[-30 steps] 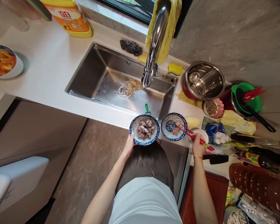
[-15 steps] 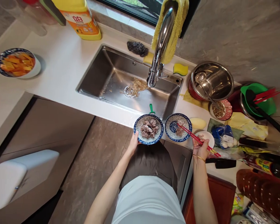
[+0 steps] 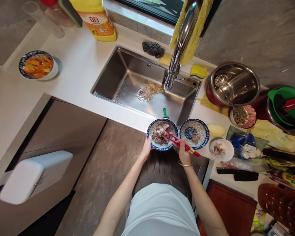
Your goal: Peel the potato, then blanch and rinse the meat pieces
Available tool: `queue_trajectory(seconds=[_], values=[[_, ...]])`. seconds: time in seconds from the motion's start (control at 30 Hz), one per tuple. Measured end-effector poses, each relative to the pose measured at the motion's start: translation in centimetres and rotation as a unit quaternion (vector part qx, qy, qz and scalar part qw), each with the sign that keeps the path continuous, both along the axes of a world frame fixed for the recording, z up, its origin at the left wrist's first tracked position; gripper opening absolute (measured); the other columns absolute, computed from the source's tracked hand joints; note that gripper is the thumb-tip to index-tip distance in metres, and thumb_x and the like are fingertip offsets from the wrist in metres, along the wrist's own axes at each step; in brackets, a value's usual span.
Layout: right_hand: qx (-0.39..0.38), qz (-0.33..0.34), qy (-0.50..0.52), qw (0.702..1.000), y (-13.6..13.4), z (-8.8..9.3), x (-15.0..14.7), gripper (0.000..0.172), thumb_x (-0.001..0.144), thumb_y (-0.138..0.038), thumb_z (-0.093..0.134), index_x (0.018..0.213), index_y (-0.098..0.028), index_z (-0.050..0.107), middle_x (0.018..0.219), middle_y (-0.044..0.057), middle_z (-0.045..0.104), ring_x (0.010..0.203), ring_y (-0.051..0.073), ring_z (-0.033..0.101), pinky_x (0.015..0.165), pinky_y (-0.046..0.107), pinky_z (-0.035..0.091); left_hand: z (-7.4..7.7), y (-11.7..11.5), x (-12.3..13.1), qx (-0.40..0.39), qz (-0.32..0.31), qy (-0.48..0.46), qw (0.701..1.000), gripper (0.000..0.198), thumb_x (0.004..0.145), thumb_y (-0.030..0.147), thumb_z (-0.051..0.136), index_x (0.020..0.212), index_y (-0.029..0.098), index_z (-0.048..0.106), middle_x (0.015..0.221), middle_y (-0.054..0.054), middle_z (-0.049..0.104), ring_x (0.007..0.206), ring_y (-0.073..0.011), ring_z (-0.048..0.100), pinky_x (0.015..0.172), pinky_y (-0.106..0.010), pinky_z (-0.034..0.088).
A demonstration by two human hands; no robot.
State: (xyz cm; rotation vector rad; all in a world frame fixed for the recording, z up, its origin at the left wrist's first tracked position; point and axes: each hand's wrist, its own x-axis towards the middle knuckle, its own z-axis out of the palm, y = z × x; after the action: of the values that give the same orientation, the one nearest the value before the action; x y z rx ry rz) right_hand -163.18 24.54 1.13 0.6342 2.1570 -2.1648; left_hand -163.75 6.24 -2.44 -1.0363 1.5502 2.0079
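Note:
My left hand (image 3: 146, 148) is closed on the left rim of a blue-patterned plate (image 3: 151, 126) heaped with meat pieces (image 3: 159, 131), held at the counter's front edge. Red chopsticks (image 3: 178, 142) are in my right hand (image 3: 185, 152); their tips touch the meat on this plate. Whether a piece is pinched between the tips, I cannot tell. A second blue-patterned plate (image 3: 202, 127) sits just to the right with a small bit of meat (image 3: 196, 138) on it. Further right stands a small white bowl (image 3: 229, 154) with some meat inside.
Behind the plates is a steel sink (image 3: 130, 78) with peelings (image 3: 153, 88) by the drain. A green peeler (image 3: 165, 113) lies at its front edge. A peeled potato-like piece (image 3: 216, 130), a knife (image 3: 245, 175) and a steel pot (image 3: 248, 78) are on the right, a bowl of orange slices (image 3: 55, 69) far left.
My right hand has moved left with the chopsticks, from the right plate to the meat on the held plate. Less meat lies on the right plate. The view has shifted slightly.

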Motion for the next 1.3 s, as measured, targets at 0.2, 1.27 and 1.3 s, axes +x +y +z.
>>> queue_trajectory(seconds=[0.2,1.27,1.3], values=[[-0.023,-0.019,0.008,1.000,1.5,-0.4,0.4,0.038,0.084,-0.055,0.049,0.072,-0.021,0.059,0.085,0.004,0.068,0.083,0.021,0.068,0.064,0.033,0.060,-0.6,-0.1,0.1,-0.003,-0.014,0.002,1.000,0.047,0.092,0.044,0.041,0.132,0.021,0.045,0.126,-0.011,0.058,0.090,-0.0192,0.063,0.066,-0.028,0.055],[-0.129,-0.383,-0.020,0.915,12.4,-1.7,4.3,0.033,0.073,-0.049,0.066,0.067,-0.019,0.052,0.060,-0.007,0.057,0.058,0.011,0.066,0.061,0.026,0.059,-0.5,-0.2,0.0,0.001,-0.016,0.003,1.000,0.052,0.086,0.050,0.050,0.130,0.022,0.048,0.124,-0.011,0.059,0.093,-0.0204,0.063,0.071,-0.031,0.055],[-0.137,-0.349,-0.021,0.927,11.2,-1.4,4.2,0.034,0.073,-0.050,0.066,0.068,-0.019,0.052,0.061,-0.007,0.058,0.058,0.012,0.067,0.061,0.026,0.059,-0.4,-0.2,0.0,0.002,-0.017,0.002,1.000,0.052,0.087,0.050,0.050,0.130,0.022,0.048,0.125,-0.011,0.059,0.093,-0.0205,0.063,0.070,-0.030,0.055]])
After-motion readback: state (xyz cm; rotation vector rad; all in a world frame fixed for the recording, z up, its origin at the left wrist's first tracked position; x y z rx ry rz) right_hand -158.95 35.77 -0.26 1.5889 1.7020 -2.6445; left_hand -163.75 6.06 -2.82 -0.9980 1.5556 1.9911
